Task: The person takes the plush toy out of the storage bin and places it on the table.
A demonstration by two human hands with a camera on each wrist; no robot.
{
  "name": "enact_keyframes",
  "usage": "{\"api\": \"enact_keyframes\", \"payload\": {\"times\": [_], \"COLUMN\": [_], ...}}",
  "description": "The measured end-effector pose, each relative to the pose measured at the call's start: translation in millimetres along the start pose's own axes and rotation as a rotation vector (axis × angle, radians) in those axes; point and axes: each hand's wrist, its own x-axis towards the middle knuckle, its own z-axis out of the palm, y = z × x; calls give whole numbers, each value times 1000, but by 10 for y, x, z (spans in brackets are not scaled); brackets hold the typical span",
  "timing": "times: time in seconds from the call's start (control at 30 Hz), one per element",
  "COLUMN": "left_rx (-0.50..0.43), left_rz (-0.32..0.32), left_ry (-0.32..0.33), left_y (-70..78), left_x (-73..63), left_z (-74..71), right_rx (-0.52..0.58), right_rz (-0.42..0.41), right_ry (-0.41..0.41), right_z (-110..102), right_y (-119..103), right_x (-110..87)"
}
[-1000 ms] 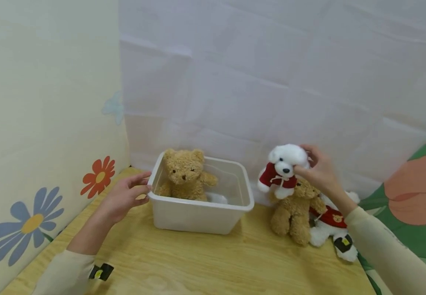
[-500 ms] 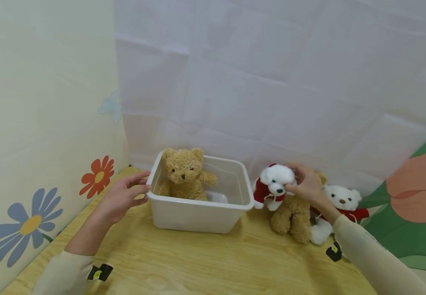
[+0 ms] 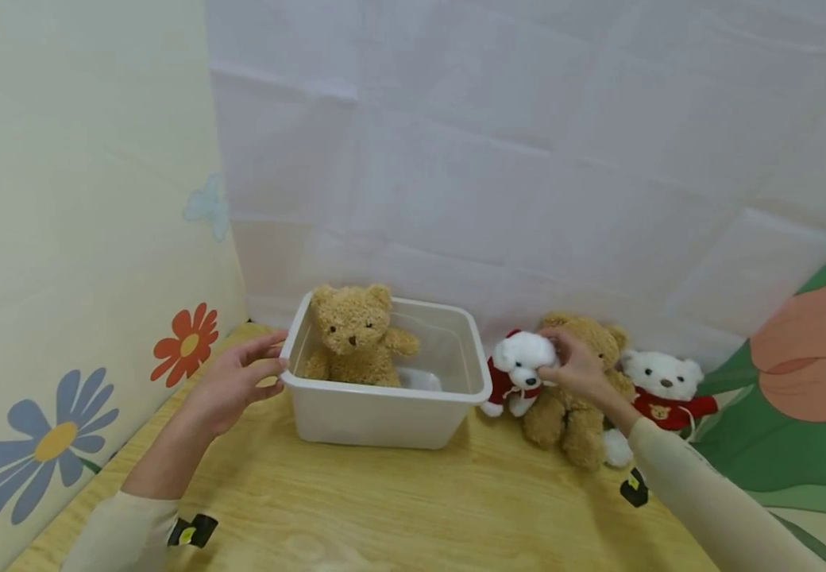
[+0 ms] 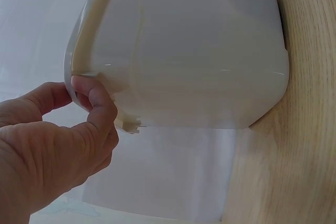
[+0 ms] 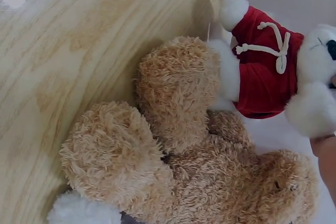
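Note:
My left hand [image 3: 230, 385] grips the left rim of a white plastic bin [image 3: 384, 417]; the left wrist view shows thumb and finger pinching that rim. Inside the bin, at its left end, sits a light brown teddy bear [image 3: 356, 342]. With my right hand [image 3: 579, 373] I hold a white plush dog [image 3: 523, 356] by its head. The dog wears a red hoodie [image 5: 268, 77] with white drawstrings and is upright at the tabletop, close to the bin's right side. Behind my right hand sits a second brown teddy bear [image 3: 588, 334], partly hidden.
A white teddy bear [image 3: 663, 373] in a red sweater leans at the far right, beside the second brown bear. A white cloth [image 3: 420, 159] hangs along the back. Flower-printed walls stand left and right of the wooden table [image 3: 384, 508].
My right hand has lowered the white dog leftward from in front of the second brown bear to between it and the bin. The left hand stays on the rim.

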Motion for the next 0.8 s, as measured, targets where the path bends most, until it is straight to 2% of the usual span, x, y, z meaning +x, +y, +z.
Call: {"api": "enact_keyframes", "payload": {"times": [0.2, 0.6, 0.8], "left_rx": [0, -1, 3], "left_rz": [6, 9, 4], "left_ry": [2, -5, -4], "left_y": [3, 18, 10], "left_x": [-2, -15, -12], "left_z": [-3, 3, 9], "right_rx": [-4, 15, 9], "right_rz": [9, -21, 55], "right_ry": [-9, -5, -36], "right_z": [37, 98, 165], "right_y": [262, 433, 420], "right_x": [-17, -119, -198]}}
